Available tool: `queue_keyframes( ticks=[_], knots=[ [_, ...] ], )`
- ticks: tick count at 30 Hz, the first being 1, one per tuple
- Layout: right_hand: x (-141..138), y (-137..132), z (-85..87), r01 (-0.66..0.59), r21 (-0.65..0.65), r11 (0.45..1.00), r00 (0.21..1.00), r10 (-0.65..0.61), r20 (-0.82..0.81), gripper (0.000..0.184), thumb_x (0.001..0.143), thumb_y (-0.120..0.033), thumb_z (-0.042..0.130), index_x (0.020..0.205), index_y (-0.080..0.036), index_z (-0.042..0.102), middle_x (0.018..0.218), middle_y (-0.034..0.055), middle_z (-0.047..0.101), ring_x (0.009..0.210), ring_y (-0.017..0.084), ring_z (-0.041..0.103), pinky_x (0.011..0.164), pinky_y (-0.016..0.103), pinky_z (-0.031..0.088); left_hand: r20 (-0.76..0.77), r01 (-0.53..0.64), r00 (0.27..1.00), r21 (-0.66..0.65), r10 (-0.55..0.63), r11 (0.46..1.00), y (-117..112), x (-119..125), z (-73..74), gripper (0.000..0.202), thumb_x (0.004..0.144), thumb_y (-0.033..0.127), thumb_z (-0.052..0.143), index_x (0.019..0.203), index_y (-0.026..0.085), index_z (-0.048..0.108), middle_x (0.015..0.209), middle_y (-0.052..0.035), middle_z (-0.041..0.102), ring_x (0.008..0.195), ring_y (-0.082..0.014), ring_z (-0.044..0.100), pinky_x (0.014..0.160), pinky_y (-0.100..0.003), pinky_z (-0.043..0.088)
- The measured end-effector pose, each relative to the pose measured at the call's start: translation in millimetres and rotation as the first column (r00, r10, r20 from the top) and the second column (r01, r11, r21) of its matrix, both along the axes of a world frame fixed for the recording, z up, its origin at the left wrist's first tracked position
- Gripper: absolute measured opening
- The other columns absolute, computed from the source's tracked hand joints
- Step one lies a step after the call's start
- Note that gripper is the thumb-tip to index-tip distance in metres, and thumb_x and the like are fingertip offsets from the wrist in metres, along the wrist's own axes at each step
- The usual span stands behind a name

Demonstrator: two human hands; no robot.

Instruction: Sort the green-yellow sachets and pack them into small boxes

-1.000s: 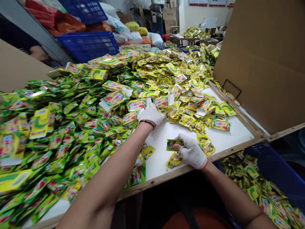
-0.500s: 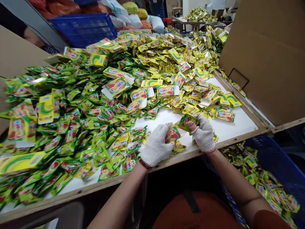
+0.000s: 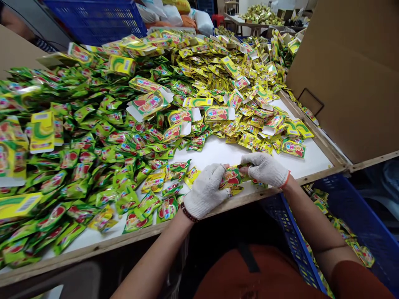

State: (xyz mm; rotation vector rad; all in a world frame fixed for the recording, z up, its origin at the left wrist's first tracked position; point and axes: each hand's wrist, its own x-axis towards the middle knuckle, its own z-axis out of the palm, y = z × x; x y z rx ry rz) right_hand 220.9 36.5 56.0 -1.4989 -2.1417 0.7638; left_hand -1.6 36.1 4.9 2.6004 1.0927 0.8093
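Note:
My left hand (image 3: 208, 191), in a white knit glove, is closed around a small printed candy box (image 3: 231, 176) just above the table's front edge. My right hand (image 3: 266, 169), gloved too, pinches a green sachet (image 3: 244, 169) at the box's right end. Most of that sachet is hidden by the fingers and the box, so how far inside it lies cannot be told. A yellow sachet (image 3: 191, 177) lies left of my left hand. Green sachets (image 3: 137, 170) cover the table's left side, and yellow sachets (image 3: 249, 140) are heaped beyond my hands.
Open flattish boxes (image 3: 149, 104) lie on the heap. The white tabletop (image 3: 208, 151) has a wooden rim (image 3: 102, 248). A cardboard sheet (image 3: 343, 83) stands at the right. Below it is a blue crate (image 3: 358, 220) with packets; another blue crate (image 3: 99, 23) stands behind the heap.
My right hand has turned and lowered, bringing the green sachet from above the table to the box's right end. My left hand keeps its hold on the box. The view has shifted slightly.

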Motion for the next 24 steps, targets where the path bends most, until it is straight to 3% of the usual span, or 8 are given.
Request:
queue_keyframes(
  ticks=[3, 6, 9, 13, 19, 22, 24],
  knots=[
    [-5.3, 0.5, -2.5, 0.079, 0.040, 0.996, 0.997, -0.079, -0.022, 0.001, 0.078, -0.018, 0.064, 0.078, -0.017, 0.065, 0.070, -0.0015, 0.059, 0.068, 0.012, 0.052, 0.063, 0.024, 0.036, -0.046, -0.028, 0.998, 0.067, 0.031, 0.997, 1.7, 0.1, -1.3, 0.049, 0.069, 0.017, 0.065, 0.117, 0.013, 0.055, 0.104, -0.0131, 0.064, 0.096, -0.0288, 0.062, 0.086, -0.042, 0.054],
    [-4.1, -3.1, -6.6, 0.168, -0.111, 0.979, 0.950, -0.191, -0.246, 0.012, 0.078, -0.023, 0.063, 0.089, -0.018, 0.063, 0.069, -0.0030, 0.060, 0.060, 0.012, 0.054, 0.057, 0.023, 0.040, -0.012, -0.051, 0.999, 0.119, 0.053, 0.992, 3.5, -0.5, -2.2, 0.049, 0.070, 0.020, 0.068, 0.117, 0.012, 0.055, 0.102, -0.0136, 0.064, 0.094, -0.0291, 0.063, 0.083, -0.042, 0.055],
    [-2.2, -7.9, -7.2, 0.157, -0.224, 0.962, 0.899, -0.233, -0.372, 0.009, 0.078, -0.026, 0.062, 0.081, -0.018, 0.060, 0.056, -0.0064, 0.053, 0.046, 0.010, 0.049, 0.046, 0.021, 0.037, 0.031, 0.016, 0.999, 0.171, -0.022, 0.985, 4.4, 0.0, -3.3, 0.054, 0.071, 0.019, 0.067, 0.122, 0.012, 0.053, 0.103, -0.0140, 0.064, 0.094, -0.0282, 0.063, 0.083, -0.041, 0.056],
    [-8.8, -13.1, -4.5, 0.102, -0.205, 0.974, 0.878, -0.185, -0.442, 0.012, 0.077, -0.028, 0.064, 0.079, -0.016, 0.063, 0.052, -0.0059, 0.055, 0.045, 0.008, 0.050, 0.047, 0.020, 0.039, 0.050, 0.056, 0.996, 0.275, -0.073, 0.960, 3.9, -1.4, -3.0, 0.064, 0.070, 0.015, 0.064, 0.132, 0.013, 0.048, 0.106, -0.0139, 0.065, 0.096, -0.0277, 0.063, 0.083, -0.040, 0.056],
    [-19.9, -29.1, -8.2, 0.212, -0.194, 0.958, 0.817, -0.282, -0.503, 0.028, 0.083, -0.035, 0.062, 0.102, -0.016, 0.068, 0.059, -0.0036, 0.060, 0.042, 0.009, 0.051, 0.046, 0.022, 0.043, 0.067, -0.141, 0.990, 0.292, 0.127, 0.946, -2.5, -7.4, -0.6, 0.062, 0.073, 0.020, 0.066, 0.133, 0.014, 0.049, 0.108, -0.0141, 0.064, 0.098, -0.0289, 0.063, 0.085, -0.041, 0.056],
    [-24.8, -37.5, -12.3, 0.098, -0.218, 0.971, 0.843, -0.198, -0.501, 0.025, 0.085, -0.034, 0.060, 0.100, -0.016, 0.068, 0.060, -0.0041, 0.058, 0.042, 0.008, 0.046, 0.044, 0.022, 0.037, 0.098, -0.168, 0.984, 0.281, 0.146, 0.945, -11.9, -2.0, -1.5, 0.061, 0.077, 0.020, 0.066, 0.135, 0.015, 0.048, 0.111, -0.0144, 0.064, 0.102, -0.0284, 0.064, 0.088, -0.041, 0.056],
    [-26.9, -37.8, -13.7, 0.011, -0.144, 0.990, 0.894, -0.074, -0.443, 0.018, 0.088, -0.030, 0.057, 0.088, -0.016, 0.068, 0.058, -0.0046, 0.053, 0.048, 0.009, 0.046, 0.048, 0.021, 0.036, 0.130, -0.178, 0.980, 0.256, 0.148, 0.950, -20.1, 2.2, -0.1, 0.059, 0.081, 0.022, 0.065, 0.138, 0.016, 0.047, 0.114, -0.0147, 0.064, 0.105, -0.0280, 0.064, 0.091, -0.041, 0.055]
  ],
)
